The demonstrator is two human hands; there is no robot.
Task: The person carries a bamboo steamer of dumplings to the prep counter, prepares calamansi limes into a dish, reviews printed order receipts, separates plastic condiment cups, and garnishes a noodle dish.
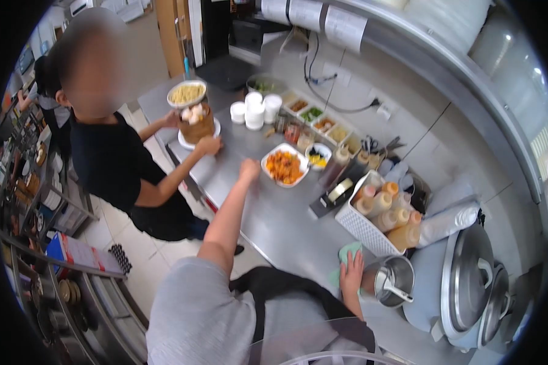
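Note:
My left hand [249, 172] is over the steel counter [265, 216], just left of a square white bowl [285, 165] of orange food. Its fingers are curled together, and whatever they may hold is too small to make out. My right hand [351, 274] lies on a green cloth [349, 258] on the counter, beside a metal pot [396, 281] with a white-handled utensil in it. A small bowl [318, 156] with yellow and dark food stands right of the square bowl.
A co-worker [112, 158] across the counter's left end holds a plate with a bamboo steamer [197, 126] and noodle bowl [187, 93]. White cups [254, 114], a tape dispenser [337, 194], a bottle basket [362, 228] and a large lidded pot [472, 274] are around.

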